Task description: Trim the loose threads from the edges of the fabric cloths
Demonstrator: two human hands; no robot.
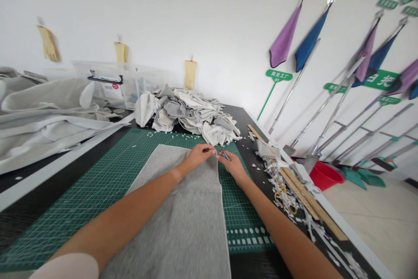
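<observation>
A long piece of grey fabric point(183, 209) lies over the green cutting mat point(101, 192). My left hand point(200, 156) pinches its far right corner, slightly lifted. Close by on the right, my right hand point(231, 165) is closed around a small bluish metal tool point(224, 154) that looks like thread snips, partly hidden by the fingers. Its fingertips are at the same fabric corner; whether they also grip the edge I cannot tell.
A heap of grey and white fabric pieces point(192, 111) sits behind the mat. Larger folded fabric point(48, 118) and a clear plastic box point(98, 79) are at the left. Wooden strips point(307, 196), scraps and yellow-handled scissors point(280, 195) line the right edge. A red bucket point(326, 176) stands beyond.
</observation>
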